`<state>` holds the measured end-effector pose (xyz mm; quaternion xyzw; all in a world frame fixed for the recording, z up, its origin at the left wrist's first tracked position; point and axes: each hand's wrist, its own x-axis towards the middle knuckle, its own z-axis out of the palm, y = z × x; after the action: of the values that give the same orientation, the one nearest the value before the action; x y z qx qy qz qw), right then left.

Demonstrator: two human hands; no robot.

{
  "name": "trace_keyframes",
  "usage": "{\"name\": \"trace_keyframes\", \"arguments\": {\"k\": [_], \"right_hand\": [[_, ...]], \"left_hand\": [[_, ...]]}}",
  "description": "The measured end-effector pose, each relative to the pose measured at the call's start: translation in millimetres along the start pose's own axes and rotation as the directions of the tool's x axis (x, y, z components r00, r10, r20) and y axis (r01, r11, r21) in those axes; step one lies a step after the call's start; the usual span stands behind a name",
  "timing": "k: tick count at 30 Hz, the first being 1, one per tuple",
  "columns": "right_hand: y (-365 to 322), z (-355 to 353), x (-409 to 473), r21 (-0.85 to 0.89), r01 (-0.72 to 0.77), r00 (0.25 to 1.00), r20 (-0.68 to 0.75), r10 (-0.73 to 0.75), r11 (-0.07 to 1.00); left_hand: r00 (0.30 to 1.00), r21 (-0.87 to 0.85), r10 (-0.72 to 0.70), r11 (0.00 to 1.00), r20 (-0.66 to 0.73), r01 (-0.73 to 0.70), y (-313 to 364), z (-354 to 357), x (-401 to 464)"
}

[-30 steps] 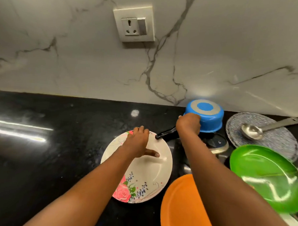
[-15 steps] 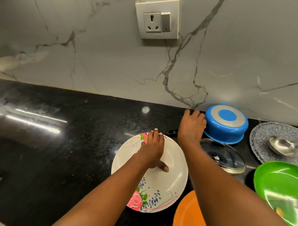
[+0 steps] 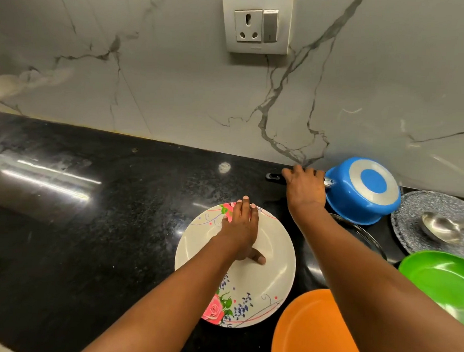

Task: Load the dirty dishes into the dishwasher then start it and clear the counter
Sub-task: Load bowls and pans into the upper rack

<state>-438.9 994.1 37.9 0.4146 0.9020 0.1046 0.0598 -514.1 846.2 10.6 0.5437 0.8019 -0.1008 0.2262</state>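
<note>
Left hand [image 3: 240,230] lay flat on the floral plate [image 3: 263,278] mid-table, fingers straight, while the right hand [image 3: 304,188] curled round the upturned blue saucepan's [image 3: 363,192] black handle [image 3: 274,177] by the wall — likely light, stiff, smooth, best carried by that handle.

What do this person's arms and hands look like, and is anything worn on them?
Both forearms are bare as far as the picture shows: no sleeves, gloves, watch or bracelet. No rings show on the left hand or the right hand. The left hand's fingernails are short and pale, seemingly unpainted; the right hand's are hard to make out. Anything above the forearms is out of frame.
</note>
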Motion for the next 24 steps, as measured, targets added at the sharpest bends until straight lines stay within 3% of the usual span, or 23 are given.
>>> {"name": "trace_keyframes", "arguments": {"k": [8, 14, 18, 24], "right_hand": [[12.1, -30.9, -40.3, -0.075, 0.146, 0.954, -0.252, -0.161, 0.986], [21.1, -52.3, -98.0, -0.151, 0.108, 0.937, -0.316, -0.151, 0.983], [17.0, -72.3, -154.1, -0.231, -0.088, 0.936, -0.351, 0.001, 0.969], [-21.4, -79.6, -269.0, -0.229, -0.332, 0.912, -0.324, 0.25, 0.915]], "left_hand": [[1.0, 0.0, 0.019, 1.0, -0.016, -0.019, 0.8, -3.3, -8.0], [0.978, 0.204, 0.17, 0.969, -0.121, -0.143, 5.1, -4.2, -25.0], [0.924, 0.172, 0.332, 0.938, -0.193, -0.301, -5.5, 3.9, -44.6], [0.739, 0.037, 0.556, 0.808, -0.38, -0.588, -5.3, 36.2, -107.3]]}}
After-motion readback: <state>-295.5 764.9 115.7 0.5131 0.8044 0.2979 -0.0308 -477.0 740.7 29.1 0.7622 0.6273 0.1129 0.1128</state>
